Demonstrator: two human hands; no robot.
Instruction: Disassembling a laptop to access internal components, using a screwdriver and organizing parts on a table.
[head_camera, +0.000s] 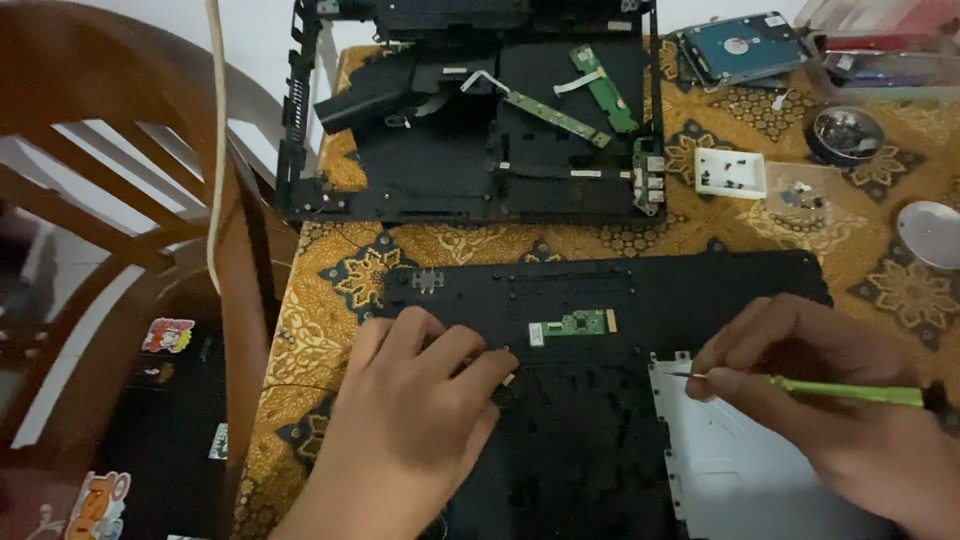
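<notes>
Across the worktop (330, 300) lies a patterned gold and dark cloth, and on its far part rests a large black laptop base frame (470, 150), stripped open, with two narrow green circuit strips (600, 90) lying inside it. Nearer the person lies a black laptop palmrest panel (620, 290), turned underside up and reaching across most of the near worktop. A silver metal plate (720, 460) covers its lower right part, and a small green circuit board (580, 323) sits near the panel's middle, between the two hands.

At the left edge stands a brown wooden chair (120, 150), with a pale cord (214, 150) hanging down over it. At the far right of the worktop lies a blue-topped hard drive (740, 45); nearer are a small white tray (730, 172) holding tiny dark screws, a round dark dish (845, 135) and a round silver lid (930, 232).

The left hand (410, 420) rests palm down on the panel, its fingers bent and the fingertips (495, 362) pressing the black surface just below the small board; it grips nothing. The right hand (850, 400) is closed around a green-handled screwdriver (850, 391), whose thin metal tip touches the top edge of the silver plate.
</notes>
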